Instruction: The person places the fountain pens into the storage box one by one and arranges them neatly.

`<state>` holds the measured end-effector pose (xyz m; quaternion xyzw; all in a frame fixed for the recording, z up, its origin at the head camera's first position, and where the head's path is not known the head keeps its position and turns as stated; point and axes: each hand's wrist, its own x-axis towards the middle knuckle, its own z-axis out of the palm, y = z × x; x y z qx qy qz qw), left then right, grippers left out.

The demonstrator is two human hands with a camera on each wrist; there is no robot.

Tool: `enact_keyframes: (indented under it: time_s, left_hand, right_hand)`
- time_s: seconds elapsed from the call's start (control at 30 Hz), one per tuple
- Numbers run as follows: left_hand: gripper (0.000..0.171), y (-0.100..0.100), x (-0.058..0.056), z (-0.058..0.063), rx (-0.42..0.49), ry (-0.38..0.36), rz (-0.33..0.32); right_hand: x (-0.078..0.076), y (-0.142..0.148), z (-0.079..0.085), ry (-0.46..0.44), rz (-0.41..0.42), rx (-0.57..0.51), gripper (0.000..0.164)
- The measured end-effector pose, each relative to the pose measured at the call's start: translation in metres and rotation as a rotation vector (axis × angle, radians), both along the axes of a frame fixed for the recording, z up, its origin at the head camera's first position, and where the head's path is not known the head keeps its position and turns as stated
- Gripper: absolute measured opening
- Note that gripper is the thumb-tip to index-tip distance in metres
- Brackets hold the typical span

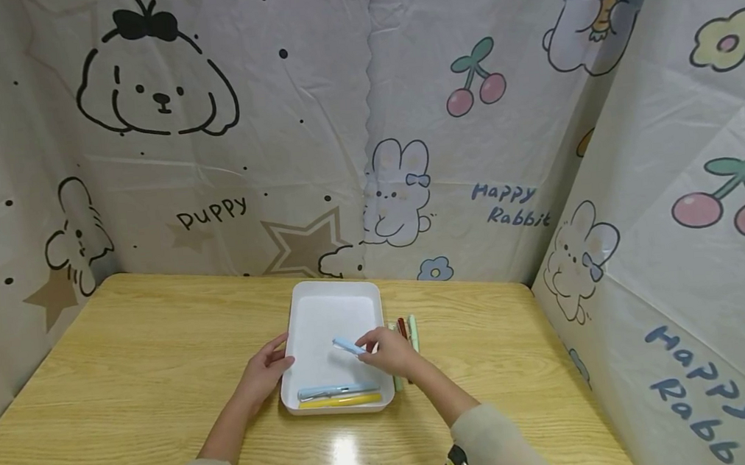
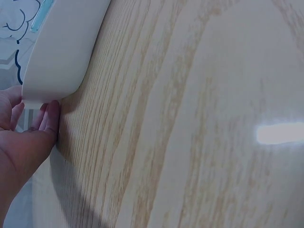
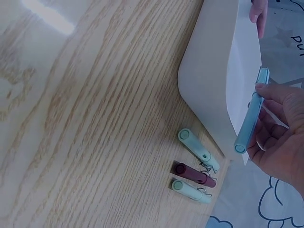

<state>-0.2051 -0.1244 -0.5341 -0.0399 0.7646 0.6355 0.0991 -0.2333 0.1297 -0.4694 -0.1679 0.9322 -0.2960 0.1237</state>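
Observation:
A white rectangular tray (image 1: pixel 333 310) lies on the table, with a light blue pen (image 1: pixel 320 393) and a yellow pen (image 1: pixel 341 401) side by side along its near end. My left hand (image 1: pixel 266 371) holds the tray's left wall, thumb at the rim; the left wrist view shows the fingers against the outer side. Above the tray's inside, my right hand (image 1: pixel 389 350) pinches another light blue pen (image 3: pixel 252 111) between thumb and fingers, the pen slanting.
Just right of the tray lie a dark red pen (image 3: pixel 194 175) and two pale green pens, one nearer the tray (image 3: pixel 198 149) and one farther off (image 3: pixel 191 191). The wooden table (image 1: pixel 156 340) meets printed curtains (image 1: pixel 313 156) at its back and sides.

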Motion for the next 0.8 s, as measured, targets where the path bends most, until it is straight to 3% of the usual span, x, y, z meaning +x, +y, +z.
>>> enact_keyframes:
  time_s: [0.8]
  left_hand:
    - [0.053, 0.0, 0.0, -0.001, -0.013, 0.006, 0.002]
  right_hand:
    - [0.005, -0.015, 0.0, 0.003, 0.079, 0.051, 0.021]
